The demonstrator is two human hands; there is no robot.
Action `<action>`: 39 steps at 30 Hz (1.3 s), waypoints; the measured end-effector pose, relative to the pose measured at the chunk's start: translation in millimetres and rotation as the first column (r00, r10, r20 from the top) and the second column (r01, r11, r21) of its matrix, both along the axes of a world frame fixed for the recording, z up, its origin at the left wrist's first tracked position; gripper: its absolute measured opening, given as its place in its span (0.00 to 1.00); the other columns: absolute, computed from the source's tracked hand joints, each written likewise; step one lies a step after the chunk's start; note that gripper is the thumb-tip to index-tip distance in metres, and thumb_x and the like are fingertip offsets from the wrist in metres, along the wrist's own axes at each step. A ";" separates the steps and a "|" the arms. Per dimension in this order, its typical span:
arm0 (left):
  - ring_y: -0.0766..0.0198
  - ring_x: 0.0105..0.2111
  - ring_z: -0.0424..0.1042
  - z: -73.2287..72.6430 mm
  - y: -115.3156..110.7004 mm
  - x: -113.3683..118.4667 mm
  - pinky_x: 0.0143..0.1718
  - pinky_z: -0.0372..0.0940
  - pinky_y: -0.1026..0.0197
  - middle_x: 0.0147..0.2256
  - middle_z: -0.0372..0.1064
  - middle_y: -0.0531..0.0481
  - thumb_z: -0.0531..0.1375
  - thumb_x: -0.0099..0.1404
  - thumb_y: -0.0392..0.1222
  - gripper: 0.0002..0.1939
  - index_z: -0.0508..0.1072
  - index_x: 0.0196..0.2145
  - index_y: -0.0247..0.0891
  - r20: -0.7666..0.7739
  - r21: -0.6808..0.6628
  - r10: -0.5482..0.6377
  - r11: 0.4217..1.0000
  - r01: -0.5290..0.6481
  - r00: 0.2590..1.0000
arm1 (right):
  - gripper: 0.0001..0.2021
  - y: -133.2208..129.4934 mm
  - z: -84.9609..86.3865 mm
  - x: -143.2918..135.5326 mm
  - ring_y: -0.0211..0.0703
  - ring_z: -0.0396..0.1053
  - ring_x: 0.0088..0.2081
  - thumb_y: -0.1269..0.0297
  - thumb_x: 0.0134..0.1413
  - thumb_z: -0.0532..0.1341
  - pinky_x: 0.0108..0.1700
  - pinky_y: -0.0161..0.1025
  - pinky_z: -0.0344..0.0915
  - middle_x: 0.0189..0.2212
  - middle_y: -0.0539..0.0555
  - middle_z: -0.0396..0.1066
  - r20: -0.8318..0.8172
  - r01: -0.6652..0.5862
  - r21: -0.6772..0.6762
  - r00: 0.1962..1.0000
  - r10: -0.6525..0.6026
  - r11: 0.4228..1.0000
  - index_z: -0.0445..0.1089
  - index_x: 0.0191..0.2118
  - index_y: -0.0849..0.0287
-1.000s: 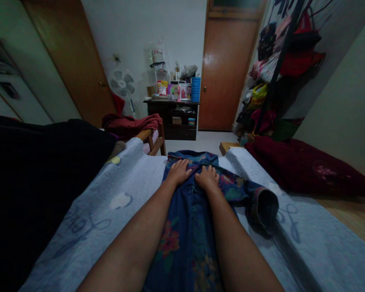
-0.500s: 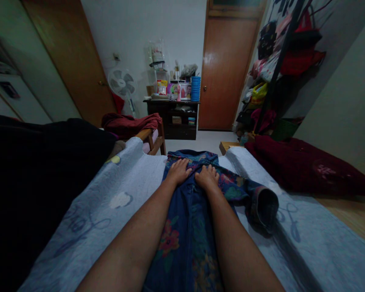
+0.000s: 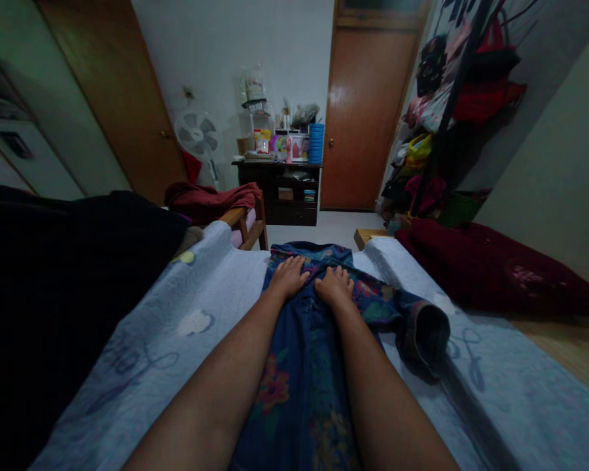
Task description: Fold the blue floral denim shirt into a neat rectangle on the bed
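A dark blue denim garment [image 3: 307,340] with a pattern of coloured flowers lies lengthwise on the bed, its near end running out of view below me. I cannot tell whether it is a jacket or trousers. One tube-shaped part [image 3: 387,304] stretches to the right and ends in a round open cuff. My left hand [image 3: 289,276] rests flat on the upper left of the garment, fingers spread. Beside it, my right hand [image 3: 334,285] presses on the cloth with its fingers apart. The hands do not touch each other. My forearms cover part of the cloth.
The bed has a pale blue patterned sheet [image 3: 191,366]. Black cloth [image 3: 69,294] is heaped on the left, and a dark red cushion [image 3: 500,271] lies on the right. Beyond are a wooden chair [image 3: 255,226], a fan [image 3: 196,133], a dark cabinet [image 3: 275,212] and a door [image 3: 363,118].
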State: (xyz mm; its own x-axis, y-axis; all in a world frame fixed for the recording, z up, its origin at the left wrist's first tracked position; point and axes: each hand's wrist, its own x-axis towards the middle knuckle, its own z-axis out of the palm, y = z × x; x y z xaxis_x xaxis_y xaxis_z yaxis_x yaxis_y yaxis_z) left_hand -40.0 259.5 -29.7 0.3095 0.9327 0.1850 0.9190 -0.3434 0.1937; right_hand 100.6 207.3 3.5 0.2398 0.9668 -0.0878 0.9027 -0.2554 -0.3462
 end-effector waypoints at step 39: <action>0.54 0.66 0.49 1.7 -0.4 0.1 0.64 0.48 0.49 0.66 0.53 0.44 0.47 0.70 0.53 0.29 0.54 0.65 0.41 -0.001 0.000 -0.001 1.000 0.001 1.000 | 0.33 2.1 -1.2 0.2 0.57 0.40 0.68 0.55 0.57 0.52 0.65 0.54 0.40 0.69 0.63 0.44 -0.014 0.017 0.015 1.000 -0.016 1.000 0.53 0.65 0.67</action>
State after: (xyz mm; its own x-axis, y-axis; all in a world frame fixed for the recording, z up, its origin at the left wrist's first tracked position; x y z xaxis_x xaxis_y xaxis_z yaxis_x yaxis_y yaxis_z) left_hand -39.9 259.1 -28.1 0.3108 0.9324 0.1843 0.9189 -0.3443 0.1925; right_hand 100.7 209.4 2.4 0.2547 0.9640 -0.0761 0.8936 -0.2647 -0.3625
